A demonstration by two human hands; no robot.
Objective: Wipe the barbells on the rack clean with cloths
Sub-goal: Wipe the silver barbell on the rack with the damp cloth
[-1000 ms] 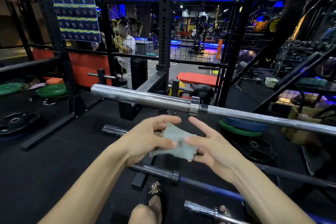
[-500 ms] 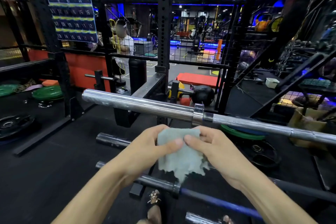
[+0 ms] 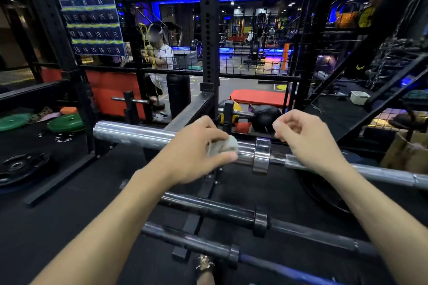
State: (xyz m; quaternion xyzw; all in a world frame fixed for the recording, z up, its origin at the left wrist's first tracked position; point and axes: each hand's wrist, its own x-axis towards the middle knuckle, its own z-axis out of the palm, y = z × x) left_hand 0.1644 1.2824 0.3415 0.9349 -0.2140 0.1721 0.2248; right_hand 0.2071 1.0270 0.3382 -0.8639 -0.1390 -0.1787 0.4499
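A chrome barbell (image 3: 134,134) lies across the top of the rack, its thick sleeve to the left and its collar (image 3: 261,154) in the middle. My left hand (image 3: 196,148) presses a bunched pale grey-green cloth (image 3: 225,147) against the sleeve just left of the collar. My right hand (image 3: 308,139) hovers over the thinner shaft right of the collar, fingers loosely curled and holding nothing. Two darker barbells, one (image 3: 208,209) above the other (image 3: 192,242), rest lower on the rack, nearer to me.
A black rack upright (image 3: 209,30) stands behind the top bar. Green weight plates (image 3: 66,122) and a black plate (image 3: 18,166) lie on the floor at left. A dark medicine ball (image 3: 265,118) sits behind the bar. A person (image 3: 159,53) stands beyond the mesh fence.
Both hands held the cloth spread between them; now the left hand alone has it bunched on the top bar's sleeve. The right hand let go and moved right over the shaft.
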